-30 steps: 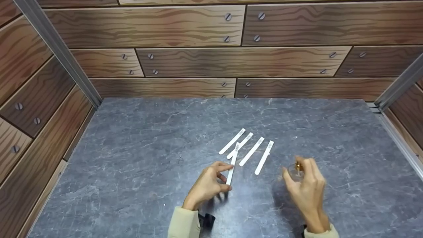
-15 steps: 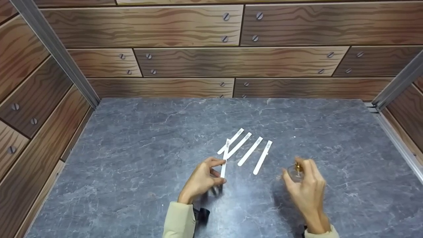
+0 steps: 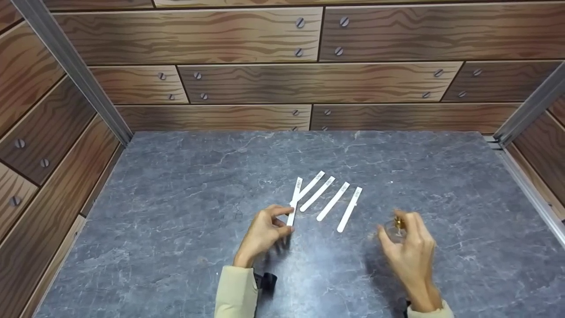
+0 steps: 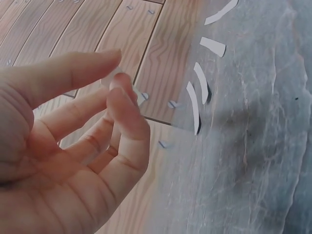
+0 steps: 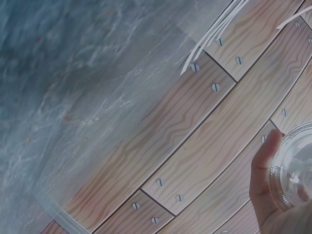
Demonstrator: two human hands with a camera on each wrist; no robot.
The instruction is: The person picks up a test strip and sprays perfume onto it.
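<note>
Between thumb and fingers my left hand (image 3: 265, 232) pinches the near part of a white paper test strip (image 3: 296, 192) with small print at its far end. In the head view its middle overlaps the lower end of the leftmost lying strip (image 3: 311, 183). Several like strips lie fanned out to the right, the rightmost strip (image 3: 349, 210) nearest my right hand (image 3: 412, 251). That hand grips a clear round glass perfume bottle (image 5: 295, 170) with a gold top (image 3: 398, 222), held above the table. My fingers hide much of the bottle in the head view.
The table (image 3: 185, 212) has a grey marble-patterned top. Wood-print panels (image 3: 247, 84) stand at the back and both sides, with metal rails (image 3: 110, 108) at the corners. A dark wrist device (image 3: 267, 282) sits below my left hand.
My left hand has moved left and slightly away from me with its strip, which now crosses the leftmost lying strip instead of the second one. My right hand and the perfume bottle stay in place.
</note>
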